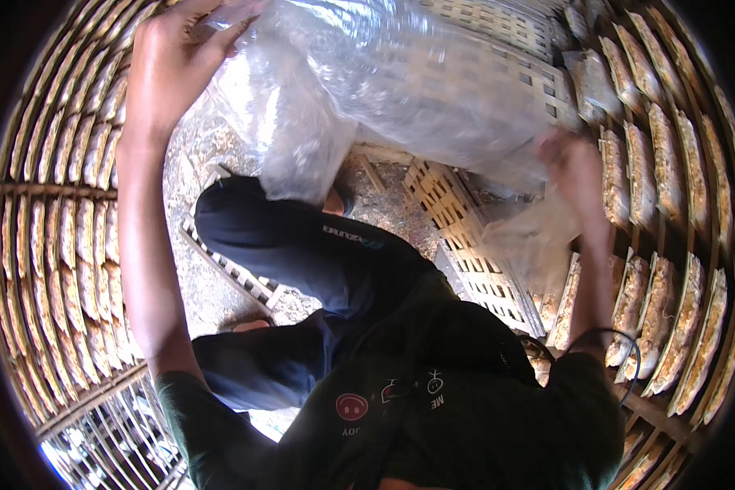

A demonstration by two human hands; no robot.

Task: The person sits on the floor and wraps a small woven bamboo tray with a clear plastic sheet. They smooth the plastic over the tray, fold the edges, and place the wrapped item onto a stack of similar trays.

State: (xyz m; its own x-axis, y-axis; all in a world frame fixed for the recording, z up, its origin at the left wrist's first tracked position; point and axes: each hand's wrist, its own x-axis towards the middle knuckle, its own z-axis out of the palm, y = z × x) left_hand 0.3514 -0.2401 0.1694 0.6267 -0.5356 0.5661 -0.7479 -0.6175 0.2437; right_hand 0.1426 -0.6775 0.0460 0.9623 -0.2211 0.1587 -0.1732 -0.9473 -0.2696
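Observation:
A large clear plastic sheet (416, 82) is stretched between my two hands, crumpled and shiny, with one fold hanging down at the left over my knee. At the top left, my left hand (189, 49) is closed on the sheet's edge, thumb against fingers. My right hand (565, 153) is raised beside the right-hand racks and is closed on the sheet's other end. It is smeared by motion, so its separate fingers do not show well. A loose flap of plastic (531, 237) hangs below this hand.
Racks (65, 229) at the left and racks (661, 180) at the right hold slatted tiers of pale, orange-brown slabs. A woven bamboo panel (474, 245) leans between my legs and the right racks. Another lattice panel (229, 257) lies on the littered floor (212, 147).

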